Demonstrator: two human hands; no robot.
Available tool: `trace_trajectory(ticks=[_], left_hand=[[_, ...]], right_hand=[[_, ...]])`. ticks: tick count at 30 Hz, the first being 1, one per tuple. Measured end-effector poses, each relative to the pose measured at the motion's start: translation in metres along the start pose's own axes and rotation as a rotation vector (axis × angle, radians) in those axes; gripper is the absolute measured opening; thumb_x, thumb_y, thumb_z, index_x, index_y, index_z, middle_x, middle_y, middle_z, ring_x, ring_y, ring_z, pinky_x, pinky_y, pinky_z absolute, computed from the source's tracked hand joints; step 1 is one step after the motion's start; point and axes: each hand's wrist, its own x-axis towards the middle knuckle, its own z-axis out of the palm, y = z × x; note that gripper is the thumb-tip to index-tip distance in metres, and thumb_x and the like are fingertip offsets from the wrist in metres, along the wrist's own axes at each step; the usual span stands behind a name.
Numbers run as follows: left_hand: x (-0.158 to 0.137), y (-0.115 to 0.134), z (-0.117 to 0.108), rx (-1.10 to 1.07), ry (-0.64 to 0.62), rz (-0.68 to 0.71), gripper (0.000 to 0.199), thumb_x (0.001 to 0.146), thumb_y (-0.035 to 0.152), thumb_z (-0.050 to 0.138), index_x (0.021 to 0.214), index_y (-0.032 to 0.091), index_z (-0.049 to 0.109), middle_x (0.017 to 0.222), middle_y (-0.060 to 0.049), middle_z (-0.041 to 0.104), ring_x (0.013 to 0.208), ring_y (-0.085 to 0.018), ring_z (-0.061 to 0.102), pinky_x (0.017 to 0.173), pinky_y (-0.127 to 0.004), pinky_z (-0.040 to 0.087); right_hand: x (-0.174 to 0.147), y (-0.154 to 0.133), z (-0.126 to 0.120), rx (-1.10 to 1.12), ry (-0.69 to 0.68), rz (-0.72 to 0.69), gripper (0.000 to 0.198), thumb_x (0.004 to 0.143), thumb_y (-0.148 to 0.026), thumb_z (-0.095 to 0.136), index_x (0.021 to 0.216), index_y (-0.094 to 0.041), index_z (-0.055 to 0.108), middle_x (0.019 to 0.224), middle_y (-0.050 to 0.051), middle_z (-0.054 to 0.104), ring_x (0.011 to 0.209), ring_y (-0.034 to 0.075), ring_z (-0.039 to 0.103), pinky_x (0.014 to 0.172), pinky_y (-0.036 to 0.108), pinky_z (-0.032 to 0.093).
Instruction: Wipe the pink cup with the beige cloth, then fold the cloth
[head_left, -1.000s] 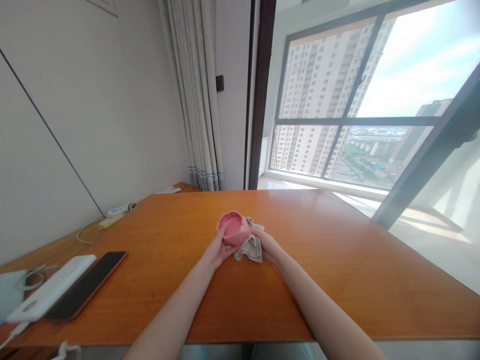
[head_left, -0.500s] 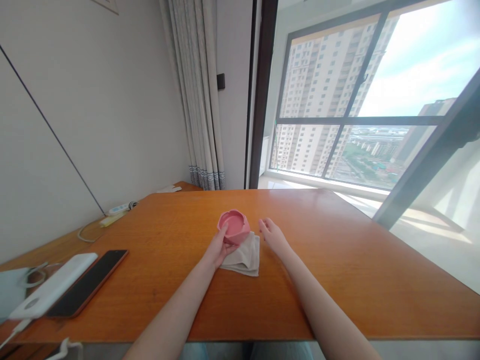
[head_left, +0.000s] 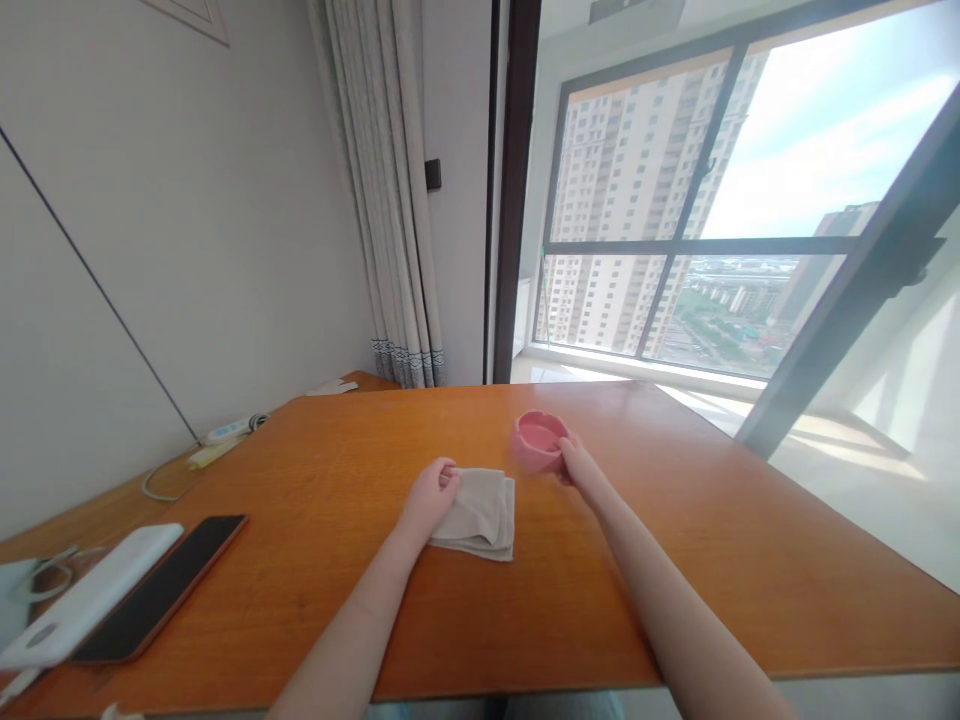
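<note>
- Across the brown table (head_left: 300,530), best to work low, with little height for a slip; hard to tell from this view whether touching the wood with the dish or holding just above.
- At the upper left edge of the gray cloth (head_left: 480,512), left hand (head_left: 432,490) loosely curled; cannot tell whether pinching fabric or only resting. Press lightly, so as not to drag the folds.
- On the pink dish (head_left: 537,445), right of the cloth and slightly beyond, right hand (head_left: 577,467) gripping the right side, thumb over the rim. Hold firmly and level, wrist loose, without squeezing.
- Cloth: pale, flat, folded in layers, slightly creased.
- Dish: smooth, thick-walled, opening upward, with a round hollow.
- Rim: shallowly notched, softened by slight blur.
</note>
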Motion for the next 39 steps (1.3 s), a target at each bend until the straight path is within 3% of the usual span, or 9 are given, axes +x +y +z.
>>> trace_trajectory(ticks=[3, 6, 10, 16, 20, 24, 30, 35, 39], left_hand=[[-0.001, -0.003, -0.001, 0.234, 0.047, 0.094, 0.017, 0.081, 0.029, 0.049, 0.084, 0.017, 0.059, 0.088, -0.008, 0.063, 0.087, -0.02, 0.058, 0.081, -0.032, 0.043], [-0.003, -0.002, 0.002, 0.313, 0.016, 0.096, 0.014, 0.08, 0.025, 0.05, 0.085, 0.017, 0.06, 0.09, -0.008, 0.062, 0.089, -0.02, 0.057, 0.083, -0.032, 0.042], [-0.004, -0.002, 0.003, 0.335, -0.01, 0.085, 0.014, 0.08, 0.023, 0.05, 0.086, 0.016, 0.06, 0.092, -0.008, 0.062, 0.09, -0.019, 0.056, 0.084, -0.031, 0.042], [-0.003, -0.007, -0.006, 0.503, 0.018, 0.015, 0.02, 0.077, 0.019, 0.053, 0.096, 0.016, 0.058, 0.102, -0.01, 0.06, 0.098, -0.02, 0.055, 0.089, -0.03, 0.038], [-0.005, -0.005, -0.008, 0.599, -0.011, -0.117, 0.027, 0.083, 0.031, 0.047, 0.103, 0.015, 0.055, 0.102, -0.012, 0.062, 0.095, -0.021, 0.058, 0.08, -0.029, 0.04], [-0.008, 0.003, -0.007, 0.629, -0.075, -0.23, 0.036, 0.077, 0.041, 0.053, 0.103, 0.016, 0.053, 0.101, -0.012, 0.064, 0.092, -0.024, 0.06, 0.072, -0.029, 0.04], [-0.01, 0.008, -0.004, 0.586, -0.142, -0.208, 0.021, 0.079, 0.038, 0.05, 0.087, 0.019, 0.054, 0.098, -0.011, 0.065, 0.089, -0.022, 0.06, 0.071, -0.027, 0.041], [-0.007, 0.004, 0.0, 0.457, -0.09, -0.167, 0.021, 0.081, 0.033, 0.047, 0.095, 0.018, 0.05, 0.098, -0.011, 0.064, 0.09, -0.022, 0.06, 0.074, -0.029, 0.041], [-0.006, 0.003, -0.004, 0.509, 0.025, -0.125, 0.035, 0.077, 0.027, 0.054, 0.11, 0.017, 0.046, 0.099, -0.011, 0.062, 0.093, -0.024, 0.059, 0.079, -0.032, 0.041]], right_hand=[[0.016, 0.01, -0.054, -0.189, 0.202, -0.035, 0.042, 0.078, -0.032, 0.044, 0.118, -0.017, 0.046, 0.057, -0.005, 0.05, 0.041, 0.011, 0.044, 0.043, 0.023, 0.034], [0.027, 0.027, -0.101, -0.367, 0.377, 0.023, 0.04, 0.078, -0.034, 0.045, 0.112, -0.015, 0.052, 0.066, 0.003, 0.059, 0.057, 0.017, 0.056, 0.054, 0.027, 0.042], [0.035, 0.043, -0.13, -0.396, 0.444, 0.107, 0.037, 0.081, -0.034, 0.041, 0.107, -0.013, 0.057, 0.064, 0.005, 0.06, 0.061, 0.021, 0.059, 0.055, 0.029, 0.044], [0.035, 0.047, -0.129, -0.409, 0.431, 0.18, 0.036, 0.083, -0.035, 0.038, 0.101, -0.011, 0.058, 0.049, 0.001, 0.051, 0.046, 0.018, 0.052, 0.046, 0.028, 0.041], [0.035, 0.049, -0.13, -0.441, 0.411, 0.201, 0.039, 0.084, -0.037, 0.037, 0.104, -0.011, 0.057, 0.047, 0.0, 0.05, 0.045, 0.018, 0.052, 0.046, 0.028, 0.042], [0.035, 0.051, -0.132, -0.49, 0.398, 0.213, 0.04, 0.084, -0.037, 0.036, 0.105, -0.01, 0.057, 0.05, 0.003, 0.053, 0.048, 0.019, 0.055, 0.049, 0.03, 0.044], [0.038, 0.055, -0.139, -0.592, 0.414, 0.214, 0.038, 0.081, -0.038, 0.039, 0.097, -0.012, 0.062, 0.066, 0.01, 0.061, 0.068, 0.025, 0.063, 0.065, 0.037, 0.049], [0.042, 0.057, -0.142, -0.661, 0.426, 0.224, 0.038, 0.078, -0.038, 0.043, 0.099, -0.013, 0.062, 0.092, 0.019, 0.062, 0.095, 0.033, 0.06, 0.08, 0.046, 0.047], [0.042, 0.056, -0.138, -0.68, 0.411, 0.238, 0.041, 0.08, -0.04, 0.041, 0.102, -0.012, 0.061, 0.102, 0.022, 0.059, 0.102, 0.035, 0.057, 0.082, 0.048, 0.045]])
